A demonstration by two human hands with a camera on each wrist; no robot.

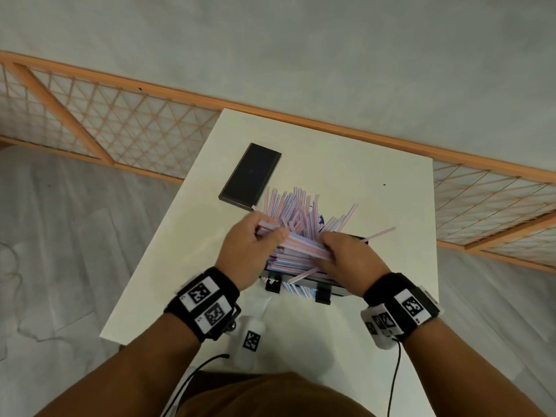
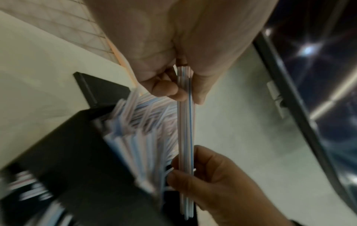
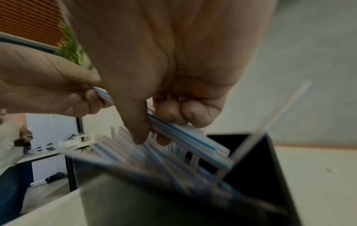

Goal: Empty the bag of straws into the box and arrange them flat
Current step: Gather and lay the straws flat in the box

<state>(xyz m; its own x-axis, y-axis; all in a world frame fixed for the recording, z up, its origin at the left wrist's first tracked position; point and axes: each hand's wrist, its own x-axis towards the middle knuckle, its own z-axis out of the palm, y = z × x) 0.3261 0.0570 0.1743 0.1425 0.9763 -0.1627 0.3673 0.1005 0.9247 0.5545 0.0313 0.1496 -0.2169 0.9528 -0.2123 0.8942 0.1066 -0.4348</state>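
Observation:
A black box (image 1: 359, 238) stands mid-table, full of pink-and-blue striped straws (image 1: 298, 212). Many of them stick out at angles over its far side, while lower ones lie flat. Above the box, both hands hold a small bundle of straws (image 1: 301, 242) level. My left hand (image 1: 269, 231) pinches its left end and my right hand (image 1: 328, 249) grips its right end. In the left wrist view the left hand (image 2: 185, 94) pinches the bundle (image 2: 185, 130) between finger and thumb. The right wrist view shows the right hand (image 3: 154, 130) curled round the bundle (image 3: 189, 142) over the box (image 3: 270, 168).
The black box lid (image 1: 249, 176) lies flat on the white table (image 1: 376, 164) beyond the box on the left. A pale translucent sheet (image 1: 258, 305), perhaps the bag, lies at the table's near edge. A wooden lattice screen (image 1: 120, 127) runs behind the table.

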